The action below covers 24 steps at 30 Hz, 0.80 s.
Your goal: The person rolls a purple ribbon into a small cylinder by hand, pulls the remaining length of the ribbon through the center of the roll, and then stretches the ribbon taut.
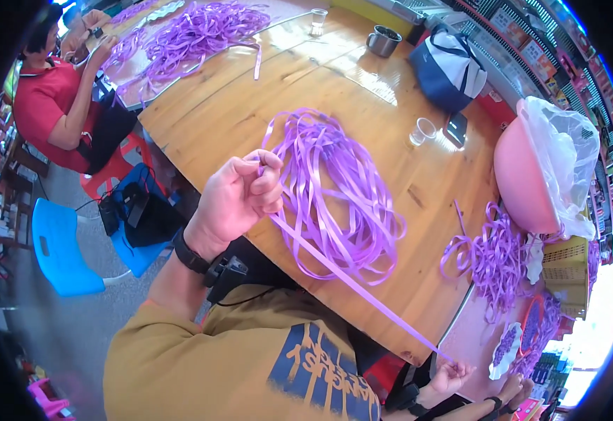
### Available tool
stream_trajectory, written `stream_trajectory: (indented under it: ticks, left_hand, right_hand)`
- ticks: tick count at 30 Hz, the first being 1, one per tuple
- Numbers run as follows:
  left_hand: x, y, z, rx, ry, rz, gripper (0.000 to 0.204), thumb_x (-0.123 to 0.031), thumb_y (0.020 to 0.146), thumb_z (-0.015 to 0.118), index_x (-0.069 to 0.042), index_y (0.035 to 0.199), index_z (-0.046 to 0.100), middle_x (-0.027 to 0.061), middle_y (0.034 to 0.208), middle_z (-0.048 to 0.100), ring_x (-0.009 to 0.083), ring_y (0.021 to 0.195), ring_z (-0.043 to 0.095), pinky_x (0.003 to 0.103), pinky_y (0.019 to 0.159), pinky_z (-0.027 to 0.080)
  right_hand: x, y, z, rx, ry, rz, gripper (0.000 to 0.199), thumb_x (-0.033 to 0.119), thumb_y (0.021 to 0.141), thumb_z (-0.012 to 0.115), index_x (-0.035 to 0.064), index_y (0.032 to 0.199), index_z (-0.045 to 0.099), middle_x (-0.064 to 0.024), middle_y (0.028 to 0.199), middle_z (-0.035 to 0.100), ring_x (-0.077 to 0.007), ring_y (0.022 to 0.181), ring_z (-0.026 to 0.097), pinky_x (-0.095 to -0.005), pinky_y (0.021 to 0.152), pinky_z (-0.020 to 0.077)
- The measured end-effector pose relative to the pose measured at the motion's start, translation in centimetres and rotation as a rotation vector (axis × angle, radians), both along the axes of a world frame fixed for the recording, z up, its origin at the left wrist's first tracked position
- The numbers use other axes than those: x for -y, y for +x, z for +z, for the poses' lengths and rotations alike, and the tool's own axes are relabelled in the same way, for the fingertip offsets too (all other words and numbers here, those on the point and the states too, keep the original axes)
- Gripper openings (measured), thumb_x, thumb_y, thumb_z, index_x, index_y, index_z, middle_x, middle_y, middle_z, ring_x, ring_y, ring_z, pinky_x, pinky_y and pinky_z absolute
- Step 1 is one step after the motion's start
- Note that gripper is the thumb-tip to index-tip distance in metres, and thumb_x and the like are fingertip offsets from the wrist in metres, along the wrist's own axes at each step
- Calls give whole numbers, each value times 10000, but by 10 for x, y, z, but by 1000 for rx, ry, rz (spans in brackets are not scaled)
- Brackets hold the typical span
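A purple ribbon (pixel 352 279) runs taut and slanting between my two hands, along the table's near edge. My left hand (pixel 243 188) is closed around its upper end, fingers curled beside a large loose pile of purple ribbon (pixel 334 189) on the wooden table (pixel 419 309). Far to the lower right, my right hand (pixel 450 377) pinches the other end, partly beyond the table corner. A loop from the pile passes close to my left fingers. Whether that loop joins the strip I hold is hidden by my hand.
A pink basin (pixel 524 175) with a plastic bag stands right, near another ribbon heap (pixel 492 259). A phone (pixel 455 130), a clear cup (pixel 422 131), a metal mug (pixel 384 42) and a bag (pixel 450 67) lie farther back. Another person's hands (pixel 516 389) work beside my right hand.
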<state>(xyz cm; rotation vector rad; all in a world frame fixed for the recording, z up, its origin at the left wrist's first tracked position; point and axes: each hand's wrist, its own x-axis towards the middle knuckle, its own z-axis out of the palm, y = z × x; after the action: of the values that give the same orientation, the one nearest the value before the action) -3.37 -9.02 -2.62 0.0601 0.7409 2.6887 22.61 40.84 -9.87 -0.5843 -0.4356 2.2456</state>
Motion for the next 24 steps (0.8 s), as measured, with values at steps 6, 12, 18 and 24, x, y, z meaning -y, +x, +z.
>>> stream_trajectory:
  ticks: [6, 12, 18, 24]
  left_hand:
    - [1, -8, -6, -46, 22, -6, 211, -206, 893, 412, -33, 929, 528, -17, 617, 390, 120, 528, 371, 284, 572, 344]
    - [-19, -4, 9, -22, -20, 51, 201, -209, 908, 427, -35, 908, 527, 18, 672, 487, 183, 626, 518, 353, 696, 429]
    - [-28, 13, 43, -448, -599, -800, 227, -214, 886, 477, -7, 896, 569, 59, 743, 569, 161, 703, 569, 275, 686, 455]
    - [-145, 32, 48, -1080, -434, -2026, 222, -200, 867, 494, -3, 871, 597, 43, 721, 578, 146, 686, 536, 286, 642, 455]
  right_hand:
    - [10, -13, 11, -20, 4, 43, 376, 202, 886, 561, 112, 599, 335, 15, 527, 292, -88, 440, 265, -215, 425, 218]
    - [21, -13, 20, 32, 67, -91, 341, 235, 924, 510, 104, 642, 371, 25, 543, 301, -74, 422, 210, -227, 391, 196]
    - [49, -26, 38, 36, 159, 119, 224, 249, 920, 509, 81, 779, 466, 24, 542, 309, -71, 410, 224, -231, 363, 199]
    - [124, -37, 87, 293, 567, 297, 175, 133, 874, 542, 85, 746, 433, 19, 551, 393, -69, 441, 342, -220, 402, 284]
